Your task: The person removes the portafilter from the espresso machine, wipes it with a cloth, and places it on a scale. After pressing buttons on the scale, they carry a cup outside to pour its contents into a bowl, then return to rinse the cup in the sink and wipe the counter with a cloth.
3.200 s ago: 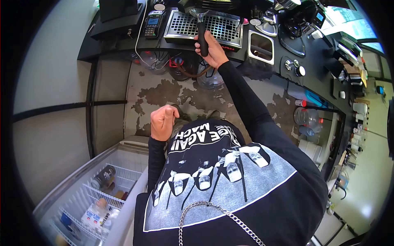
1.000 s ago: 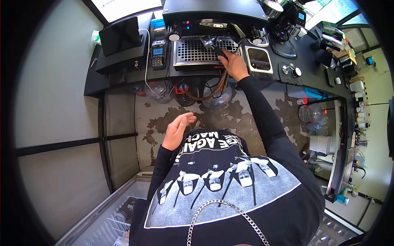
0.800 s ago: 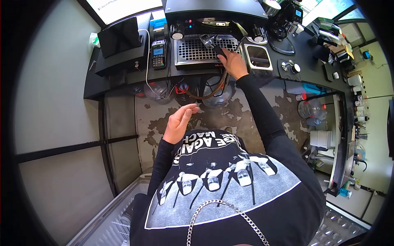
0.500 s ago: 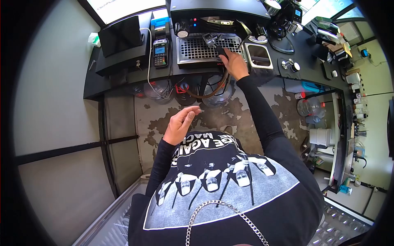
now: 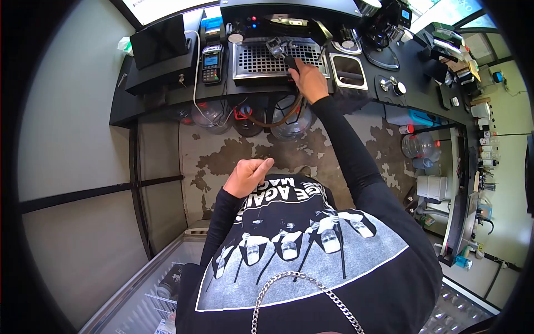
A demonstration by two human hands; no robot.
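Note:
The fingers of my right hand [image 5: 310, 82] are wrapped round the black handle of a portafilter [image 5: 275, 49]. Its metal head is over the drip tray grid [image 5: 245, 65] of the espresso machine [image 5: 295, 10], below the group head. My left hand [image 5: 245, 177] hangs in front of my shirt, away from the counter, with its fingers curled in and the thumb pointing out; nothing shows in it. Just right of the drip tray is a rectangular metal bin [image 5: 349, 71] set in the counter.
Left on the counter [image 5: 183, 96] stand a card terminal [image 5: 211, 64] and a dark monitor [image 5: 159, 42]. A grinder [image 5: 384, 33] and a tamper [image 5: 398, 88] are at the right. Large clear bottles [image 5: 292, 119] sit under the counter.
My right hand and the portafilter have shifted slightly left and up in the view. The fingers of my left hand, stretched out before, have curled in.

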